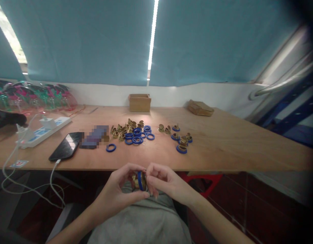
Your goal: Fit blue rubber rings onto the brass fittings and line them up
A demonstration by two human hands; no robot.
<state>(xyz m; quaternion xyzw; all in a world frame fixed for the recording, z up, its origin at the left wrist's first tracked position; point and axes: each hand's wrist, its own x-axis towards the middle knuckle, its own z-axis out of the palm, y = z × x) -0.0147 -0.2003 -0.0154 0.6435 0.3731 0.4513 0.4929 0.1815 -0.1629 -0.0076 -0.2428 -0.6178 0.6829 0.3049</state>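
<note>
Above my lap, just below the table's front edge, my left hand (117, 189) is closed around a brass fitting with a blue ring (140, 181) seated on it. The fitting is tilted on its side. My right hand (164, 181) meets it from the right, fingers curled and pinched at its flat face. Whatever lies between those fingertips is hidden. On the table ahead are a pile of loose blue rings (137, 140) and a heap of bare brass fittings (122, 128). To their right sits a group of brass fittings with blue rings (182, 149) on them.
A black phone (67, 146) on a white cable and a pixelated flat object (94, 137) lie left of the parts. Beyond is a power strip (45, 133). A small cardboard box (139, 103), a brown paper packet (200, 107) and bagged bottles (34, 97) line the back.
</note>
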